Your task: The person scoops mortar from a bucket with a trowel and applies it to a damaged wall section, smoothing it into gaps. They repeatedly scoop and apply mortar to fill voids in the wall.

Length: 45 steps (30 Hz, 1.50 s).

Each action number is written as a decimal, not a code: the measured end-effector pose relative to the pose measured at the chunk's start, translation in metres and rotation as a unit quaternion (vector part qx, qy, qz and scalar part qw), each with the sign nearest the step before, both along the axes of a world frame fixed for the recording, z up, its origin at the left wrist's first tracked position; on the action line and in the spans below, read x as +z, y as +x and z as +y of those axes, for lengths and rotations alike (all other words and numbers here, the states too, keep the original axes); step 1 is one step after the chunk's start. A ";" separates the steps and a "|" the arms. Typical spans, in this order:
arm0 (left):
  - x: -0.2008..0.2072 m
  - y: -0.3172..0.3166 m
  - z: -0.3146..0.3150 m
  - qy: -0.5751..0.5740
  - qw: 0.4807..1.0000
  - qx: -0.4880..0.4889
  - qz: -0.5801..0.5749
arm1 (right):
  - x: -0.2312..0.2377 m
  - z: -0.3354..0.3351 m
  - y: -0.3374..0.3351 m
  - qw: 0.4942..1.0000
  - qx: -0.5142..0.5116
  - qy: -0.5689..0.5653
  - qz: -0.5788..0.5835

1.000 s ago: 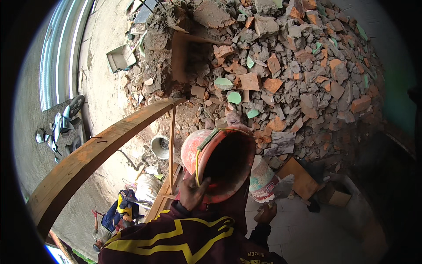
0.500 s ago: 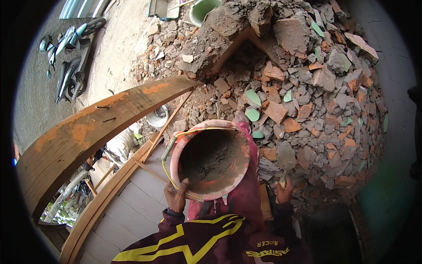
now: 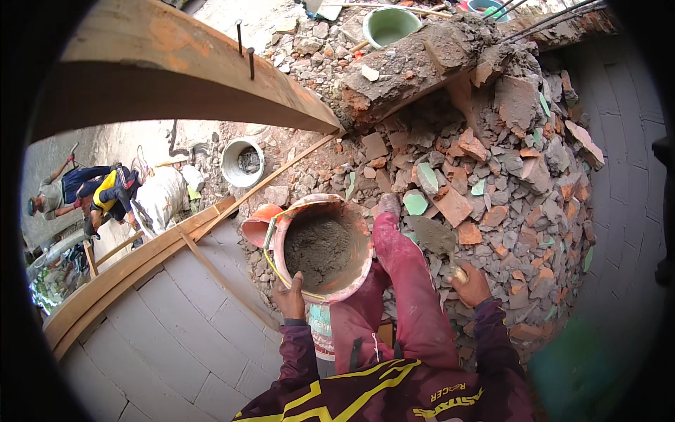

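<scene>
My left hand (image 3: pixel 290 295) grips the near left rim of a round bucket (image 3: pixel 364 257) smeared with orange and grey. Wet grey mortar (image 3: pixel 320 243) lies inside, and a yellow wire handle (image 3: pixel 270 261) hangs at the bucket's left. My right hand (image 3: pixel 472 284) is closed around the handle of a trowel (image 3: pixel 432 235), right of my legs. Grey mortar coats its blade, which is over the rubble. Behind the bucket, an orange plastic container (image 3: pixel 257 226) partly shows. Below my left hand stands a pale, teal-marked pail (image 3: pixel 322 327), mostly hidden by the bucket and my leg.
Broken brick and concrete rubble (image 3: pixel 492 211) spreads ahead and right. A wooden beam (image 3: pixel 204 70) with two protruding nails crosses the upper left; timber strips (image 3: pixel 133 285) run below it. A white bucket (image 3: pixel 242 163) and green bucket (image 3: pixel 391 27) stand farther off. Two people (image 3: pixel 112 190) bend at far left.
The view has shifted; the two people have entered it and the motorbikes have left. The orange container now shows beside the bucket. The trowel has swung so its blade points up and left.
</scene>
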<state>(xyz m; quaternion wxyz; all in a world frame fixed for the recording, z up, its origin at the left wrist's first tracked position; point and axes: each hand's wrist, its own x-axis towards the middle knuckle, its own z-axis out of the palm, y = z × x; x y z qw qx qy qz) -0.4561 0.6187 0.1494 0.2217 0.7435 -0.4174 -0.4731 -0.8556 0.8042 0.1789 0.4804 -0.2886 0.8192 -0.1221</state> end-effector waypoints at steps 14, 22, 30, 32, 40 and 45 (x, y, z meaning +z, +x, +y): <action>-0.196 0.099 0.045 0.019 0.998 0.028 -0.051 | -0.194 -0.163 0.103 0.868 0.495 0.043 -0.003; -0.296 0.117 0.044 -0.016 0.996 0.066 -0.052 | -0.316 -0.223 0.169 0.847 0.520 -0.046 -0.099; -0.309 0.121 0.004 -0.077 0.994 0.046 -0.070 | -0.364 -0.253 0.201 0.730 0.675 -0.053 -0.094; -0.312 0.130 -0.007 -0.077 0.994 0.050 -0.067 | -0.365 -0.259 0.206 0.714 0.691 -0.066 -0.089; -0.332 0.111 -0.023 -0.156 0.987 0.023 0.015 | -0.358 -0.303 0.221 0.597 0.778 -0.161 0.110; -0.341 0.101 -0.030 -0.190 0.980 0.030 0.042 | -0.389 -0.277 0.254 0.484 0.862 -0.137 0.063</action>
